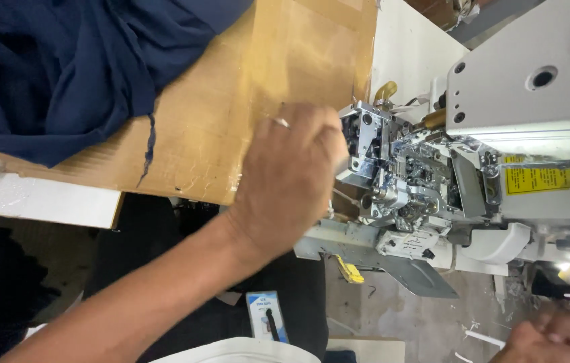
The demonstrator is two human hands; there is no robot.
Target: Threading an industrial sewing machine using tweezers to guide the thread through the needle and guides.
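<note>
L hand (290,176) comes in from lower left on a bare forearm, back of hand up, wrist bent a little, fingers curled in toward the exposed chrome metal mechanism (392,178) at the near end of the white industrial sewing machine (534,101). Fingertips are hidden behind the hand itself, so can't tell if the grip is clamped on a part or just pressed against it; it touches the mechanism's left edge. A thin ring (281,122) sits on one finger.

R hand (557,339) shows only in part, well below the machine at the picture's bottom right corner, blurred; grip state can't be told, nothing seen in it.

The mechanism: shiny plates, screws, small levers packed tight, w/ a brass-coloured knob (386,89) just above it and a yellow label (544,178) on the machine body to its right. Its lower cover hangs open, grey flap (426,275) below it.

Left of the machine lies a brown cardboard sheet (245,101) on the white surface (36,202), w/ dark navy fabric (56,60) piled on the sheet's far left. Below the machine, near the forearm, a small blue packet (266,316) and a yellow tag (350,271).
</note>
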